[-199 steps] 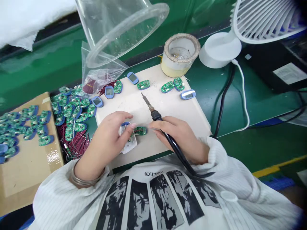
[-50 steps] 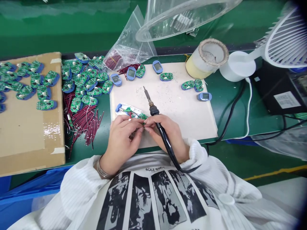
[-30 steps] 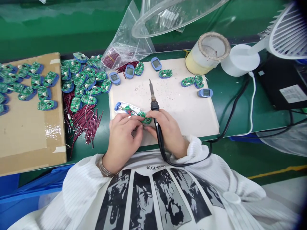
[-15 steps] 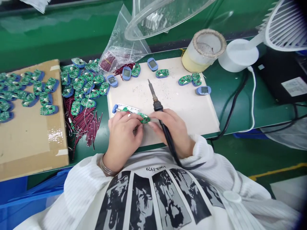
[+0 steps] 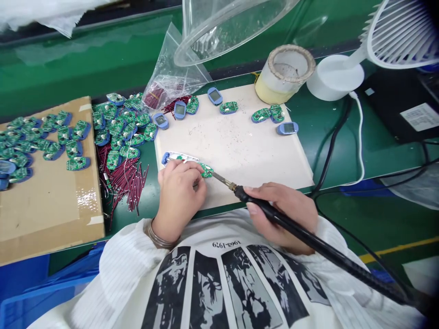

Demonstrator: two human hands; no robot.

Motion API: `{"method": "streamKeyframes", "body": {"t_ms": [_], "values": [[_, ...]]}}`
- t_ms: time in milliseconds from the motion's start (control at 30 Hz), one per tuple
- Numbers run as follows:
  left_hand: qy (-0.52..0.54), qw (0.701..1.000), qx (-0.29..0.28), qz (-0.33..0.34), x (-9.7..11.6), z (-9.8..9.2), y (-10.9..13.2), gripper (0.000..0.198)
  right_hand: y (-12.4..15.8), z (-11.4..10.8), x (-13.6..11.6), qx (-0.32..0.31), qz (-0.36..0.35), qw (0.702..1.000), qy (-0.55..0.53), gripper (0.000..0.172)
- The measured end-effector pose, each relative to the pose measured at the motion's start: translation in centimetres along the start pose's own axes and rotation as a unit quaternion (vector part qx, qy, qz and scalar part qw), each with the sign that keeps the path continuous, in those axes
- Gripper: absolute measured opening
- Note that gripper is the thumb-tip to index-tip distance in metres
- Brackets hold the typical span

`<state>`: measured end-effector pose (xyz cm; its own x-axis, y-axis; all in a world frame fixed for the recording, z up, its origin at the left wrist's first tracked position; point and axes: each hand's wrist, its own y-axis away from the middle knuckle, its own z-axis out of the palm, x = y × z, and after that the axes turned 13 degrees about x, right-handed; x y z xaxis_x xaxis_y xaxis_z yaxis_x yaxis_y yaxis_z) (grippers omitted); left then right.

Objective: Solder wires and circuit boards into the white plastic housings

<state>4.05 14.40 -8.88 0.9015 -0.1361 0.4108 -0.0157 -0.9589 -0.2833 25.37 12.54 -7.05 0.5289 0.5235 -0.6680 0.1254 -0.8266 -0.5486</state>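
My right hand (image 5: 283, 214) grips a soldering iron (image 5: 270, 212) by its black handle. The iron's tip points left and meets the right end of a small green circuit board (image 5: 206, 171). Bent over that board, my left hand (image 5: 181, 194) has its fingers closed on it and hides much of it. A white and blue device casing (image 5: 180, 156) lies just beyond the left fingers, partly covered by them. Under it all is a pale work sheet (image 5: 222, 146) with dark specks.
Green boards in blue casings lie on cardboard (image 5: 48, 201) at left and in a pile (image 5: 120, 123) beside it. Dark red wires (image 5: 128, 183) are heaped nearby. Behind stand a clear bag (image 5: 164, 77), a tape roll (image 5: 286, 73) and a white fan (image 5: 336, 75). Black cables run along the right.
My right hand has moved right and swung the soldering iron from pointing away to pointing left, its tip now at the board. My left hand stays on the board. The view has shifted slightly.
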Motion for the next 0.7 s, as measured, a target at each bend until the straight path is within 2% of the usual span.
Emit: {"method": "streamKeyframes", "body": {"t_ms": [167, 333, 700], "values": [[-0.007, 1.000, 0.006, 0.008, 0.0, 0.1, 0.0, 0.016, 0.9, 1.7, 0.0, 0.071, -0.050, 0.996, -0.011, 0.023], [-0.012, 1.000, -0.003, 0.005, 0.1, 0.0, -0.1, 0.015, 1.0, 2.2, 0.3, 0.074, -0.074, 0.995, 0.002, 0.020], [-0.023, 1.000, -0.018, 0.003, 0.2, -0.2, -0.6, 0.015, 0.7, 2.4, 0.2, 0.072, -0.064, 0.995, 0.011, 0.015]]}}
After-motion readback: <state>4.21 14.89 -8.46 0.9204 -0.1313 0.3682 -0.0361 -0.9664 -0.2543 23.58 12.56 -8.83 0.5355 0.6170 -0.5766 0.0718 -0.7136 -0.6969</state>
